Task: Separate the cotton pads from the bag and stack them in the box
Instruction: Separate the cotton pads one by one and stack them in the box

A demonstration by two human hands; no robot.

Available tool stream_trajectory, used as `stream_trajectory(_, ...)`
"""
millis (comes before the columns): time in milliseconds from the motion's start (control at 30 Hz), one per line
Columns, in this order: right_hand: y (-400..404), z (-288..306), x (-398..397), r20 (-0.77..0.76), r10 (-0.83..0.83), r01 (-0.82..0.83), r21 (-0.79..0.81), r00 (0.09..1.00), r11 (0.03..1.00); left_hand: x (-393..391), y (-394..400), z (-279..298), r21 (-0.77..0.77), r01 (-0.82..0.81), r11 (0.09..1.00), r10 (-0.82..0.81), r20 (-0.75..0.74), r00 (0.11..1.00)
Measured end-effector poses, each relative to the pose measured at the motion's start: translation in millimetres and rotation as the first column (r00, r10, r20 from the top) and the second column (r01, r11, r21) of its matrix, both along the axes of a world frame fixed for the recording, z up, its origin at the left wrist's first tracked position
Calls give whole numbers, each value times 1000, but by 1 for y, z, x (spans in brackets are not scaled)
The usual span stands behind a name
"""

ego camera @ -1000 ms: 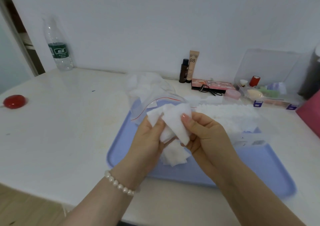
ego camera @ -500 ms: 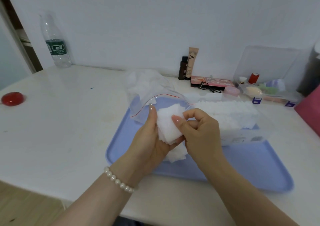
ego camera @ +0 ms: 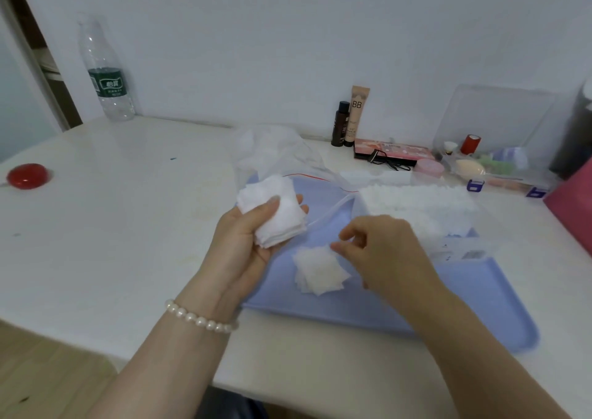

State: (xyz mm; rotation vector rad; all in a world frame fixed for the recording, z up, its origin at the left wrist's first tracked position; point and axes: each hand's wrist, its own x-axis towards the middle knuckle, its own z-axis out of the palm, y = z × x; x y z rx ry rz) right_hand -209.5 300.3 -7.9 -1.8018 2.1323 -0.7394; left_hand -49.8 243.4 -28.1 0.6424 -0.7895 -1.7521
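Observation:
My left hand [ego camera: 246,242] grips a neat stack of white cotton pads [ego camera: 275,213] over the left end of the blue tray [ego camera: 480,306]. A loose pile of pads [ego camera: 320,271] lies on the tray just right of it. My right hand [ego camera: 381,252] hovers beside that pile with loosely curled fingers, thumb tip at the pile's upper corner, holding nothing that I can see. The clear zip bag [ego camera: 278,152] with a red seal line lies behind, some pads still inside. The clear box [ego camera: 464,248] at the tray's right holds a row of stacked pads [ego camera: 416,204].
A water bottle [ego camera: 107,75] stands far left by the wall, a red round object [ego camera: 27,176] near the left edge. Cosmetic bottles [ego camera: 349,120], a palette [ego camera: 390,154] and a clear organiser [ego camera: 499,162] line the back right. A pink object [ego camera: 573,204] sits at the right.
Both hands held the pads together before. Now my left hand has lifted a stack up and left, a loose pile lies on the tray, and my right hand has moved apart to the right.

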Motion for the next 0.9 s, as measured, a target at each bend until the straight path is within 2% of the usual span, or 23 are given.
stream_trajectory(100,2,-10,14,-203,20,24,213,979,977,-1,0,1,8,10,1000,-10,-8,1000)
stream_trajectory(200,4,-12,19,-185,37,16,275,982,961,-1,0,0,13,26,1000,-26,-14,1000)
stream_trajectory(300,1,-11,16,-76,52,-30,266,996,963,0,1,0,15,44,999,-43,-30,999)
stream_trajectory(400,1,-12,14,3,25,-25,168,1000,985,1,0,-1,27,56,998,-55,-40,998)
stream_trajectory(467,-1,-8,11,192,4,-16,61,981,998,1,-1,-2,34,57,998,-56,-48,997)
stream_trajectory(500,0,-6,7,349,6,-8,6,937,1000,1,1,-2,37,59,998,-57,-53,997)
stream_trajectory(567,1,4,-1,635,46,-6,-65,771,998,0,1,-1,35,60,998,-58,-58,997)
stream_trajectory(633,3,12,-7,788,99,-11,-116,608,993,-1,2,-2,24,73,997,-72,-41,997)
stream_trajectory(667,3,15,-8,823,125,-20,-136,554,990,-3,2,-3,21,82,996,-81,-21,996)
stream_trajectory(733,4,16,-8,847,153,-34,-158,508,987,-7,5,-5,21,107,994,-107,21,994)
stream_trajectory(900,2,10,0,775,146,77,-243,614,967,-12,8,-7,-27,197,980,-193,107,975)
